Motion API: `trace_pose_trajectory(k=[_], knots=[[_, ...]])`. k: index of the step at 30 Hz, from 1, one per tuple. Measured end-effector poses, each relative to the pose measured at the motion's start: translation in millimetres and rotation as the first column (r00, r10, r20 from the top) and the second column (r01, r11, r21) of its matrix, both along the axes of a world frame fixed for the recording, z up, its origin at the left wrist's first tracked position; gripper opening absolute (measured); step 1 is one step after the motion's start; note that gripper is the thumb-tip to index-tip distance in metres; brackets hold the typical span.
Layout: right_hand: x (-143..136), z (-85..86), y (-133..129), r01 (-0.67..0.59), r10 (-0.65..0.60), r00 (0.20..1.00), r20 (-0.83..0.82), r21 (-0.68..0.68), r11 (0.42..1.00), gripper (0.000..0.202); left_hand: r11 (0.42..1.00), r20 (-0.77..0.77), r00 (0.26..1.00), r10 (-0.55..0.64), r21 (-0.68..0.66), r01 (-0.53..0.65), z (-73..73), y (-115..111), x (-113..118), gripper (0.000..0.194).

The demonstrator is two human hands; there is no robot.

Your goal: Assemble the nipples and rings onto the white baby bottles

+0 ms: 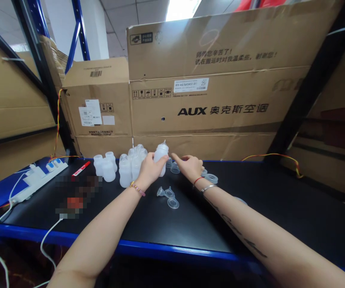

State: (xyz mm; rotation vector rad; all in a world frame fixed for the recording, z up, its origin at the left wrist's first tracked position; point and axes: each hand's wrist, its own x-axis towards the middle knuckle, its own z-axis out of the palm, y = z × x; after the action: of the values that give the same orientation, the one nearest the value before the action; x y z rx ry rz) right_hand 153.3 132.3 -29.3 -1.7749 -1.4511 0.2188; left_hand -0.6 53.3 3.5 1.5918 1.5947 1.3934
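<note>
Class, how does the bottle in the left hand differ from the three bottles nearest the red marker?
The held bottle has a pointed tip on top; the three bottles show none. The held bottle is gripped by the left hand; the three bottles stand on the table, untouched. All look whitish.

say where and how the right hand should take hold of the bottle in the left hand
The bottle is probably best gripped around its upper end, just below the pointed tip, coming from the right. It is close to upright, and the left hand holds it lower down, leaving that end bare; the right hand is on the open side.
</note>
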Motion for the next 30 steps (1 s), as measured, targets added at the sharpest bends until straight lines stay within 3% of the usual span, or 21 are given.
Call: trace_pose_trajectory(k=[4,8,20,24,26,28,30], knots=[[10.3,-11.8,7.6,0.064,-0.059,0.970,0.235,-0.014,0.998,0.081,0.999,0.051,0.998,-0.041,-0.018,0.042,-1.9,3.7,-0.5,0.041],[11.1,-14.1,9.5,-0.046,0.074,0.941,0.329,-0.091,0.995,0.073,0.998,0.063,0.996,-0.064,-0.024,0.066,-2.1,2.5,0.8,0.041],[-16.4,-16.9,12.9,-0.197,0.215,0.870,0.444,-0.087,0.977,0.042,0.996,0.081,0.993,-0.084,-0.021,0.086,0.3,-1.2,1.8,0.040],[-11.0,-18.9,18.7,-0.261,0.269,0.938,0.219,-0.062,0.963,0.027,0.997,0.064,0.995,-0.075,-0.028,0.077,-0.4,-0.4,2.0,0.040],[-6.4,-17.6,22.5,-0.260,0.259,0.965,-0.040,-0.015,0.965,0.030,0.996,0.052,0.996,-0.075,-0.036,0.077,0.1,-0.3,1.3,0.041],[-1.6,-12.5,25.2,-0.217,0.194,0.879,-0.435,-0.002,0.976,0.033,0.996,0.017,0.997,-0.074,-0.046,0.074,2.0,-1.4,-0.2,0.041],[3.3,-3.5,26.4,-0.189,0.110,0.668,-0.736,-0.026,0.982,0.030,0.995,-0.063,0.995,-0.075,-0.071,0.071,5.3,-4.3,-2.1,0.042]])
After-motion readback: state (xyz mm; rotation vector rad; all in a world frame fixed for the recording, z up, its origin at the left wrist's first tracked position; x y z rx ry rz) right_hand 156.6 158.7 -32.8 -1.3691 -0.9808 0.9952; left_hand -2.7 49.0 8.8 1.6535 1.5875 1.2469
